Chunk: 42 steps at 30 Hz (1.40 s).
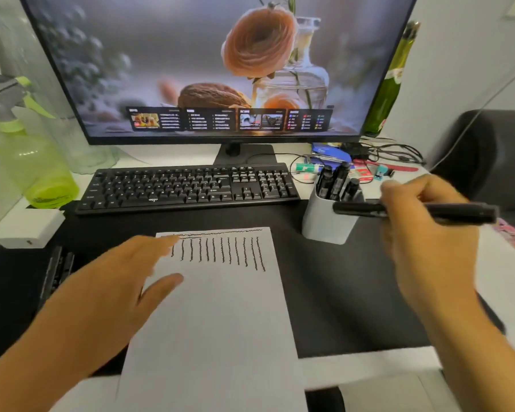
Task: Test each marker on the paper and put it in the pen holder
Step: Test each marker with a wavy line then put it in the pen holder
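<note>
A white sheet of paper lies on the black desk mat, with several wavy black test lines near its top edge. My left hand rests flat and open on the sheet's left side. My right hand holds a black marker level in the air, its left end just over the white pen holder. Several black markers stand upright in the holder. More black markers lie on the mat at the far left.
A black keyboard and a monitor stand behind the paper. A green spray bottle is at the left, a small white box beside it. Cables and stationery clutter the back right, next to a green bottle.
</note>
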{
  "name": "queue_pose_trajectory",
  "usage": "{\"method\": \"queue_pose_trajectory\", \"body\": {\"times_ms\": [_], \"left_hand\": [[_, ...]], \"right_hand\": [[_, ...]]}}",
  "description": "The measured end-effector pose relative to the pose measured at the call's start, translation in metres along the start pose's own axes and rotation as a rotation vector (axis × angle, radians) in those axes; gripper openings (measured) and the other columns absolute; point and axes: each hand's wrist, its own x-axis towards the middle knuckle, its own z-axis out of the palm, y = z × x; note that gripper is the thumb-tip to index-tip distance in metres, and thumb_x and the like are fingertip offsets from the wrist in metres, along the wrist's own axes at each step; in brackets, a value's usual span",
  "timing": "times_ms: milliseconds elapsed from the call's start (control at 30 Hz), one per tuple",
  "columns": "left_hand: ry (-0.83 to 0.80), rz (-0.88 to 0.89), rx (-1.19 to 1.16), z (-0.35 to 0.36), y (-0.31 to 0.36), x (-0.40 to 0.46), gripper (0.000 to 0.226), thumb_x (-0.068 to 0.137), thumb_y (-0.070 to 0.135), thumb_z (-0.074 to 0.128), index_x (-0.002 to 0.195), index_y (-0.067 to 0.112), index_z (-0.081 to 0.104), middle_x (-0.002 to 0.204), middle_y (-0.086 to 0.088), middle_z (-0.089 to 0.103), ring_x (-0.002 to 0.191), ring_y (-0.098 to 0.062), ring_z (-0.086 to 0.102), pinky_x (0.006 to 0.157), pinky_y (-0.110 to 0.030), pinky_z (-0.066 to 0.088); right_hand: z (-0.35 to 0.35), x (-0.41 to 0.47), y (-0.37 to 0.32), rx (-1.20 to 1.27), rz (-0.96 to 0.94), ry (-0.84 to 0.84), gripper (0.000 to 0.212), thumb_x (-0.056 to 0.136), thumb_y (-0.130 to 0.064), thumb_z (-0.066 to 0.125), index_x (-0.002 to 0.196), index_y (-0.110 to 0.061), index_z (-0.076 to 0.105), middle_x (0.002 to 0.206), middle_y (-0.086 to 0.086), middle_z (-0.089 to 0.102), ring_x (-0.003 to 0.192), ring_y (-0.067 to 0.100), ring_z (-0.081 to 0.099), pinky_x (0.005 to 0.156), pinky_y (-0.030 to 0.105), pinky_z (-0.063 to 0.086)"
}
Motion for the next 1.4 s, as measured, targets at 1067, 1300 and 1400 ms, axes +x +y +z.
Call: {"method": "queue_pose_trajectory", "body": {"times_ms": [1067, 1300, 1400], "left_hand": [[-0.203, -0.767, 0.238, 0.024, -0.064, -0.007, 0.054, 0.081, 0.036, 0.068, 0.126, 0.015, 0.047, 0.111, -0.010, 0.054, 0.071, -0.009, 0.041, 0.059, -0.024, 0.037], [0.098, -0.599, -0.359, 0.004, -0.020, 0.002, 0.050, 0.084, 0.023, 0.067, 0.131, 0.020, 0.048, 0.093, 0.010, 0.060, 0.073, -0.008, 0.060, 0.062, -0.016, 0.042], [0.101, -0.501, -0.739, 0.003, 0.004, 0.009, 0.042, 0.087, 0.013, 0.064, 0.122, 0.033, 0.053, 0.086, 0.008, 0.068, 0.080, -0.003, 0.067, 0.056, -0.017, 0.051]], "right_hand": [[-0.009, 0.093, 0.045, -0.828, 0.190, -0.301, 0.069, 0.084, -0.083, 0.034, 0.107, -0.021, 0.053, 0.075, 0.004, 0.063, 0.066, 0.024, 0.054, 0.065, 0.033, 0.042], [-0.007, 0.052, 0.024, -0.547, -0.213, 0.158, 0.027, 0.089, -0.050, 0.055, 0.096, -0.024, 0.048, 0.062, -0.010, 0.055, 0.053, 0.001, 0.052, 0.048, 0.025, 0.040], [0.016, -0.001, 0.022, -0.397, -0.206, -0.044, 0.011, 0.087, -0.040, 0.054, 0.084, -0.030, 0.054, 0.064, -0.010, 0.063, 0.051, 0.002, 0.053, 0.045, 0.011, 0.038]]}}
